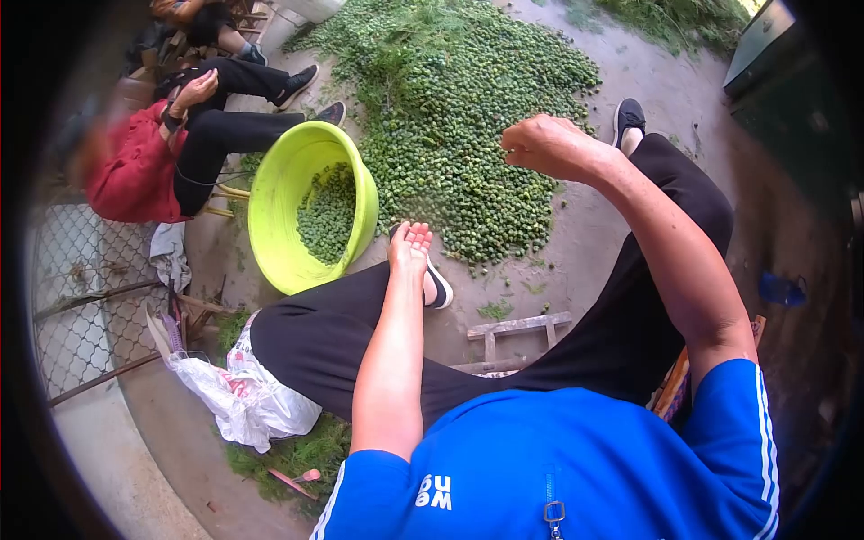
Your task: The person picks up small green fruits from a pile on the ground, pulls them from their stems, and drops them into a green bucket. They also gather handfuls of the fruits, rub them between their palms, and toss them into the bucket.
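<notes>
The person in the blue short-sleeved shirt sits with black-trousered legs stretched out over a grey concrete floor. The left hand rests palm up at the left knee, fingers straight and together, released and holding nothing that can be made out. It lies just beside the rim of a round lime-green plastic basin, which is tilted toward the person and partly filled with small green round fruits. The right hand is raised above the floor, its fingers curled in toward the palm in a loose clench; whether it pinches one of the fruits cannot be told, since the fingertips are turned away from the camera.

Beneath and beyond the right hand spreads a broad heap of the same small green fruits mixed with leafy sprigs, reaching from near the left shoe to the top edge of the view, where it is cut off. The right foot's black shoe shows only in part behind the leg.

A low wooden frame peeks out between the legs, most of it hidden. At the left, a white plastic bag lies half under the thigh. Another person in a red top and black trousers sits at the upper left, blurred and cut off by the dark lens edge. A wire-mesh fence runs along the left side.
</notes>
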A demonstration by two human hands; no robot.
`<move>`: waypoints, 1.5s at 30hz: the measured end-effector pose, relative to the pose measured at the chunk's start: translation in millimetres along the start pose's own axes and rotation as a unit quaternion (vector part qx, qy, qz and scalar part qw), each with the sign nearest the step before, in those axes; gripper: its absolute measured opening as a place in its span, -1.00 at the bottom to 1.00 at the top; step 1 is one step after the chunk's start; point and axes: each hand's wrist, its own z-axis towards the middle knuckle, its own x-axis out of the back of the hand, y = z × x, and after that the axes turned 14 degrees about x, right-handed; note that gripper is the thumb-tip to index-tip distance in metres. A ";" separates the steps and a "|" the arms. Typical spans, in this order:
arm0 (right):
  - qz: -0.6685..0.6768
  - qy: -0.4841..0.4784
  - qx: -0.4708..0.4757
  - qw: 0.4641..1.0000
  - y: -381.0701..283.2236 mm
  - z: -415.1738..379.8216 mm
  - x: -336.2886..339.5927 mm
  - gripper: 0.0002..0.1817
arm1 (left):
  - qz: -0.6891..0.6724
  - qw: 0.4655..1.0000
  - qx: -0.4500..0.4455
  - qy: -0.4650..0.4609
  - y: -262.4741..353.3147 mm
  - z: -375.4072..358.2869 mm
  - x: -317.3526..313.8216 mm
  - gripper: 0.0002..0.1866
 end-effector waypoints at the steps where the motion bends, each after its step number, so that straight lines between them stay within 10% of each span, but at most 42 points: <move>1: 0.001 -0.013 -0.008 1.000 0.1 -0.8 0.4 -0.82 | 0.017 1.000 -0.001 -0.006 -1.3 3.3 1.1 -0.73; 13: -0.022 -0.019 -0.025 0.999 -7.2 -16.8 9.2 -0.77 | 0.280 0.957 -0.068 0.018 -31.6 37.5 -32.2 -0.68; 19: -0.020 0.004 -0.056 0.998 -3.5 -23.6 22.8 -0.72 | 0.574 0.755 -0.270 0.170 -52.4 94.2 -53.7 -0.26; 22: -0.043 0.035 -0.040 0.998 0.5 -26.2 22.7 -0.78 | 0.611 0.667 -0.416 0.091 -68.8 95.1 -75.4 -0.17; 34: 0.003 -0.025 -0.077 0.997 -3.8 -26.7 33.4 -0.78 | 0.705 0.565 -0.415 0.102 -97.6 99.7 -97.6 -0.41; 40: 0.004 -0.019 -0.079 0.997 -1.2 -30.6 29.0 -0.79 | 0.673 0.593 -0.439 0.044 -95.8 133.9 -72.8 -0.67; 42: 0.004 -0.024 -0.085 0.996 -0.9 -28.8 28.9 -0.79 | 0.515 0.833 -0.203 -0.012 -89.4 174.2 -56.8 -0.69; 45: -0.013 0.009 -0.067 0.998 -0.5 -29.4 24.0 -0.77 | 0.248 0.964 0.043 -0.091 -66.1 121.4 -73.2 -0.73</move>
